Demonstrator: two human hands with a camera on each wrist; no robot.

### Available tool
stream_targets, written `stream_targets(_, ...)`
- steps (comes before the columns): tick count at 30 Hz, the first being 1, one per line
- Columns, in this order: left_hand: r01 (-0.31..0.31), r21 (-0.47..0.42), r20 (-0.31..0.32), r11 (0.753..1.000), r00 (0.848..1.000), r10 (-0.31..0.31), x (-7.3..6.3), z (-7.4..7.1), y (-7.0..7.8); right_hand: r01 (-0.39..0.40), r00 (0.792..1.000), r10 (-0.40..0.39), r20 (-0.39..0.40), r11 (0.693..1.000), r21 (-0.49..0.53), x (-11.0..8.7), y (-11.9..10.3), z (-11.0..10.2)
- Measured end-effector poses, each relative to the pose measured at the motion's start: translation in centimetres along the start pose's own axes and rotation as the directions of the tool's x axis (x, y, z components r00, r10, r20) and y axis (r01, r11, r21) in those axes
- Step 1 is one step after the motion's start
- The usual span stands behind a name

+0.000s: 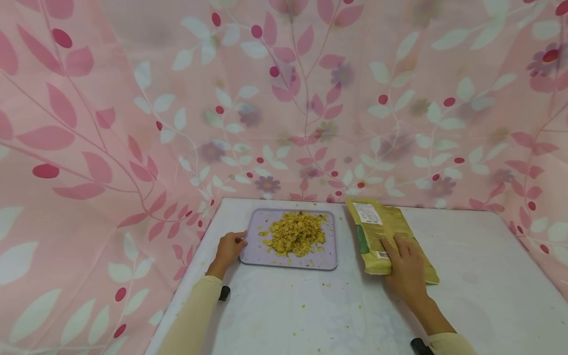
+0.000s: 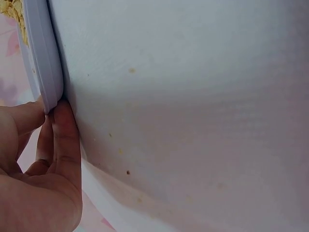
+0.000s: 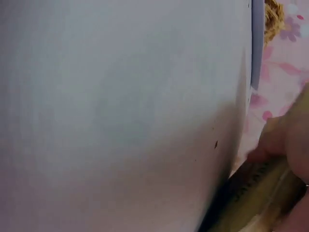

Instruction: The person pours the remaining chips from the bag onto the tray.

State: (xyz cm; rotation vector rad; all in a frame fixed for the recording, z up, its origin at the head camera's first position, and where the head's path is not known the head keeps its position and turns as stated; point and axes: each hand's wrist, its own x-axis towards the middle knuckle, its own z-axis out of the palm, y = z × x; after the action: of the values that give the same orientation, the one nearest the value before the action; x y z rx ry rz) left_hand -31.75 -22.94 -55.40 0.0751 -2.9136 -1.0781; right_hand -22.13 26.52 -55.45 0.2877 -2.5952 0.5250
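A pale lilac tray (image 1: 255, 251) bears a heap of yellow, crisp-looking flakes (image 1: 297, 234). At its left edge, my left hand (image 1: 229, 251) pinches the rim; the left wrist view shows thumb and fingers (image 2: 65, 130) at the tray's corner (image 2: 50, 72). Right of the tray lies a yellow-green food bag (image 1: 377, 231) with a white label and a green patch. My right hand (image 1: 406, 268) grips its near part, fingers spread over the labelled face and the thumb hidden in the head view. The right wrist view shows this hand (image 3: 289, 145) blurred against the bag (image 3: 256, 193).
A white-covered table (image 1: 284, 305) carries scattered crumbs (image 1: 326, 284) in front of the tray. Pink curtains (image 1: 306, 108) with leaves and flowers hang behind it and along both sides. A dark wrist strap (image 1: 225, 294) shows at my left cuff.
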Motion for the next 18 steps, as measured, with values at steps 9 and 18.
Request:
stream_targets(9,0.016,-0.013,0.001,1.000,1.000,-0.015,-0.4,-0.1,0.3,-0.020,0.941,0.039,0.337,0.998,-0.059,-0.3,-1.8,-1.0)
stream_targets(18,0.017,-0.008,-0.002,1.000,1.000,-0.017,-0.7,-0.2,0.4,-0.066,0.883,0.058,0.465,0.998,0.001,0.1,-2.3,-1.4)
